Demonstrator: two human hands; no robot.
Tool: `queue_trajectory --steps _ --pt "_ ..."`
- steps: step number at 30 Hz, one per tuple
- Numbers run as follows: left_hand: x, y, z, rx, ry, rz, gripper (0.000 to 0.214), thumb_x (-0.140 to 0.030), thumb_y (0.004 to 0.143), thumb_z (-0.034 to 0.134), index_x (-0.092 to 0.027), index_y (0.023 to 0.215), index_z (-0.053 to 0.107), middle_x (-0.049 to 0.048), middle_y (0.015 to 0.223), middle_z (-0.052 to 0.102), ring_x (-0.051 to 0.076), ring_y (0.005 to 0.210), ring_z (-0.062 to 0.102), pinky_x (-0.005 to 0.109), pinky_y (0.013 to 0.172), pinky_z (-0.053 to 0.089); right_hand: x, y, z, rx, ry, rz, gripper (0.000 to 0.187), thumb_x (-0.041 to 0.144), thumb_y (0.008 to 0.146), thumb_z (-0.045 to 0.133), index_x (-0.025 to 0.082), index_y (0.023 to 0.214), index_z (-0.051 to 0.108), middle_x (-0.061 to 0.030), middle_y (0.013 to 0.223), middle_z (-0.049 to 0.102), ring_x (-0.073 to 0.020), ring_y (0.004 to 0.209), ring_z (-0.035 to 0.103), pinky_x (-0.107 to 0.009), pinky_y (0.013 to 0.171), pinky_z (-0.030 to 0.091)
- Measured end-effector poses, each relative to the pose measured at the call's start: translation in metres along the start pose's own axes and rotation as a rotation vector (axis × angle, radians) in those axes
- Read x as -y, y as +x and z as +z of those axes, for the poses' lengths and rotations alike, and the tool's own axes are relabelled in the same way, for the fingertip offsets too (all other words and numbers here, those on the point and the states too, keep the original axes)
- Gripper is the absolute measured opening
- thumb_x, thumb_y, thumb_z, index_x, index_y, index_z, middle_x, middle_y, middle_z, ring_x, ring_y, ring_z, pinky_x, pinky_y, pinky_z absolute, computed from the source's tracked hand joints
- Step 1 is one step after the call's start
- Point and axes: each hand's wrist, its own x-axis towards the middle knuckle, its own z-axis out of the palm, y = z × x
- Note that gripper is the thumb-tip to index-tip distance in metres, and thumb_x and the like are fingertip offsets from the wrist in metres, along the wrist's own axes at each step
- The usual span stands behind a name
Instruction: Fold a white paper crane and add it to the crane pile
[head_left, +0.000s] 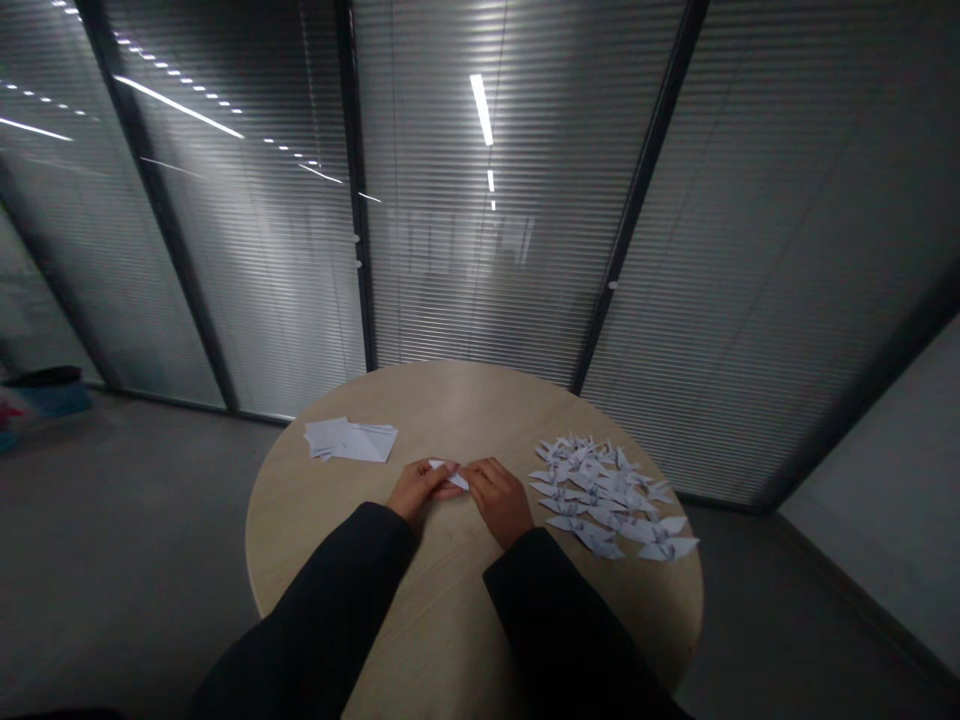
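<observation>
Over the middle of the round table (450,400), my two hands meet on a small folded piece of white paper (456,481). My left hand (420,488) pinches it from the left, thumb on top. From the other side, the fingers of my right hand (499,495) close on its right end and hide part of it. Folded paper cranes (592,490) lie in a spread group to the right of my right hand. Left of my hands and farther back rests a loose stack of flat white paper sheets (352,440).
Behind the table stands a glass partition (480,250) with blinds and dark frames. A blue bin (49,392) with a dark rim sits on the floor at the far left. A pale wall (885,520) rises on the right.
</observation>
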Motion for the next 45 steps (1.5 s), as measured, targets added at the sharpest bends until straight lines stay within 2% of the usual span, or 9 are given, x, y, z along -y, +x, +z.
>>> queue_trajectory --steps 3,5,9,11,13,18,23,36,45 --pt "-0.0031 -0.0016 0.0005 -0.020 0.008 0.026 0.046 -0.041 0.049 0.086 -0.005 0.072 0.068 0.0082 0.066 0.070 0.015 0.062 0.065 0.027 0.069 0.055 0.0032 0.0006 0.0008 -0.001 0.007 -0.004 0.027 0.009 0.089 0.046 0.019 0.105 0.066 -0.0081 0.092 0.065 -0.0213 0.088 0.056 -0.034 0.080 0.049" --pt "-0.0052 -0.0025 0.0005 -0.031 0.015 0.051 0.048 -0.042 0.048 0.086 -0.006 0.073 0.068 0.0074 0.066 0.070 0.015 0.062 0.065 0.027 0.069 0.055 0.0044 0.0007 0.0024 -0.030 0.073 0.042 0.029 0.010 0.089 0.046 0.021 0.107 0.067 -0.0080 0.092 0.065 -0.0210 0.089 0.057 -0.034 0.081 0.049" --pt "-0.0070 -0.0019 -0.0011 -0.057 0.028 0.111 0.047 -0.043 0.048 0.086 -0.008 0.075 0.071 0.0076 0.072 0.072 0.016 0.069 0.067 0.029 0.075 0.054 0.0001 0.0002 0.0071 -0.172 0.333 0.287 0.026 0.019 0.089 0.049 0.023 0.109 0.066 -0.0075 0.097 0.066 -0.0193 0.092 0.060 -0.034 0.085 0.050" --pt "-0.0067 -0.0005 -0.0030 -0.070 0.037 0.121 0.046 -0.043 0.045 0.086 -0.010 0.073 0.072 0.0073 0.073 0.072 0.018 0.071 0.067 0.030 0.076 0.054 -0.0032 0.0002 0.0083 -0.197 0.447 0.417 0.023 0.026 0.089 0.051 0.022 0.106 0.066 -0.0066 0.097 0.067 -0.0187 0.090 0.062 -0.034 0.083 0.051" --pt "-0.0062 0.0009 -0.0050 -0.077 0.066 0.135 0.045 -0.044 0.044 0.086 -0.012 0.073 0.073 0.0073 0.073 0.072 0.019 0.071 0.067 0.031 0.075 0.054 -0.0049 0.0008 0.0081 -0.185 0.533 0.483 0.020 0.030 0.087 0.054 0.022 0.098 0.068 -0.0053 0.095 0.069 -0.0184 0.089 0.063 -0.033 0.082 0.051" --pt "-0.0065 0.0007 -0.0061 -0.098 0.174 0.213 0.038 -0.041 0.049 0.084 -0.013 0.073 0.075 0.0090 0.075 0.074 0.020 0.071 0.066 0.031 0.069 0.053 -0.0026 0.0027 0.0064 -0.132 0.631 0.463 0.017 0.032 0.084 0.058 0.022 0.089 0.071 -0.0039 0.089 0.070 -0.0180 0.086 0.065 -0.031 0.082 0.050" --pt "-0.0076 -0.0012 -0.0035 -0.096 0.193 0.262 0.034 -0.040 0.049 0.084 -0.014 0.070 0.076 0.0093 0.074 0.074 0.020 0.070 0.065 0.031 0.070 0.052 -0.0033 0.0026 0.0071 -0.125 0.650 0.450 0.018 0.034 0.083 0.060 0.021 0.084 0.072 -0.0051 0.085 0.071 -0.0186 0.083 0.066 -0.031 0.078 0.051" --pt "-0.0070 -0.0015 -0.0002 -0.099 0.183 0.242 0.037 -0.043 0.050 0.082 -0.012 0.069 0.074 0.0085 0.072 0.072 0.020 0.069 0.064 0.031 0.068 0.051 -0.0004 0.0044 0.0026 -0.148 0.571 0.431 0.015 0.029 0.083 0.060 0.023 0.079 0.073 -0.0041 0.079 0.071 -0.0180 0.077 0.066 -0.030 0.074 0.051" --pt "-0.0066 -0.0032 0.0009 -0.092 0.213 0.235 0.040 -0.048 0.052 0.081 -0.012 0.066 0.072 0.0060 0.063 0.069 0.016 0.059 0.060 0.027 0.061 0.049 0.0025 0.0059 0.0007 -0.133 0.559 0.450 0.012 0.027 0.079 0.061 0.021 0.075 0.071 -0.0039 0.076 0.068 -0.0170 0.072 0.064 -0.028 0.069 0.051"
